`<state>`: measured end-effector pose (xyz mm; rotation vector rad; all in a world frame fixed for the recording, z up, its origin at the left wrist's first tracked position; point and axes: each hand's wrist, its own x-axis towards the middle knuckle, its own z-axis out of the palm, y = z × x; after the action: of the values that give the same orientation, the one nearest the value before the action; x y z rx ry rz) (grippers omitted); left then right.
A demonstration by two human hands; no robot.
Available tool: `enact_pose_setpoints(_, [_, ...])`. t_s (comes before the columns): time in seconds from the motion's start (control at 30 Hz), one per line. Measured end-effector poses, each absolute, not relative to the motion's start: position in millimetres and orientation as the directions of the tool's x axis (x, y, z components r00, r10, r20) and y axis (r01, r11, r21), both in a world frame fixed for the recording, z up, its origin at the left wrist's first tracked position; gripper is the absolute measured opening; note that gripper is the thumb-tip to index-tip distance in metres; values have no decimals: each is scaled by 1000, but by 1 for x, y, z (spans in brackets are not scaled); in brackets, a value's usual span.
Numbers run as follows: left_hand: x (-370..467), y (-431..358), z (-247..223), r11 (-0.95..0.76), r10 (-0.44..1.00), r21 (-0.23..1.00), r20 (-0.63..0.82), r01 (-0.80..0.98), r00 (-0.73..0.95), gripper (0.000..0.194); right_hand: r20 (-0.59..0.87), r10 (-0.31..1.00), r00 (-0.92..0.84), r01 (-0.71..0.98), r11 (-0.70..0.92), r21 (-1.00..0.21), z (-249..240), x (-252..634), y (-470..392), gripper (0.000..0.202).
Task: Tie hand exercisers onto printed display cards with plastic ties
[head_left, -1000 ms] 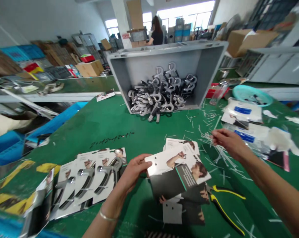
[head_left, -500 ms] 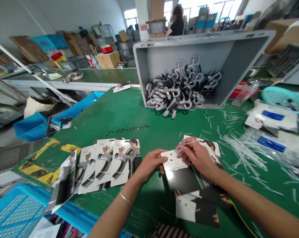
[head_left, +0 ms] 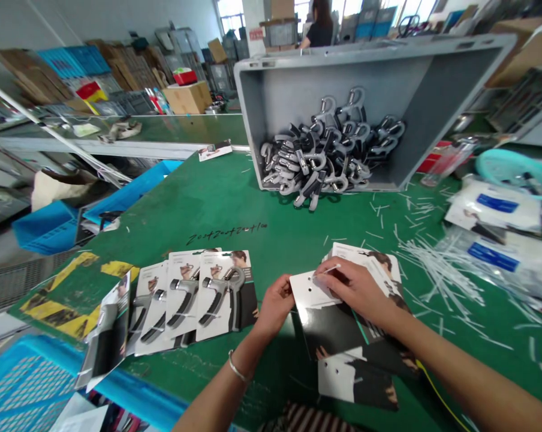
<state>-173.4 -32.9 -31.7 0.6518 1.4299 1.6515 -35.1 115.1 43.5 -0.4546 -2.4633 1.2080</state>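
Observation:
My left hand (head_left: 275,309) pinches the left edge of a black-and-white backing card (head_left: 304,306) with small holes in its white part. My right hand (head_left: 358,288) is closed over the top of this card, with a thin white cable tie (head_left: 334,267) between the fingers near the holes. Its fingertips partly hide the card's surface. More printed cards (head_left: 383,264) lie beneath and behind the right hand. Another card (head_left: 338,378) lies nearer me. To the left, several cards with grey-and-black hand grips (head_left: 223,297) fastened on them overlap in a row.
A grey bin (head_left: 248,120) on its side holds many loose hand grips (head_left: 316,162). White cable ties (head_left: 437,276) lie scattered at right, beside plastic bags (head_left: 496,213) and a turquoise basket (head_left: 514,165). A blue crate (head_left: 23,384) stands at the lower left. A person (head_left: 320,27) is in the background.
My left fingers have moved from the card's face to its left edge. My right fingers have shifted slightly left along the card with the cable tie. The view has shifted a little.

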Motion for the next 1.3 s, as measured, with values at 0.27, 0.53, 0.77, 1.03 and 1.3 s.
enact_pose_setpoints(0.27, [-173,-90,-28,117,939,989,-83,85,-333,17,190,415,-890,116,608,-786,45,-35,116,10])
enact_pose_setpoints(0.53, [-157,-45,-27,-35,802,997,68,67,-594,17,204,396,-895,150,700,-699,45,-39,112,7])
enact_pose_setpoints(0.77, [-155,-37,-28,-35,839,988,-54,-153,-541,24,214,394,-894,138,695,-705,46,-38,111,10])
enact_pose_setpoints(1.03, [-158,-35,-24,-66,825,965,-91,-254,-558,31,263,265,-928,21,739,-673,45,-35,112,23])
enact_pose_setpoints(1.3, [-162,-35,-23,-65,828,963,-94,-261,-553,29,233,260,-937,68,789,-610,51,-35,109,17])
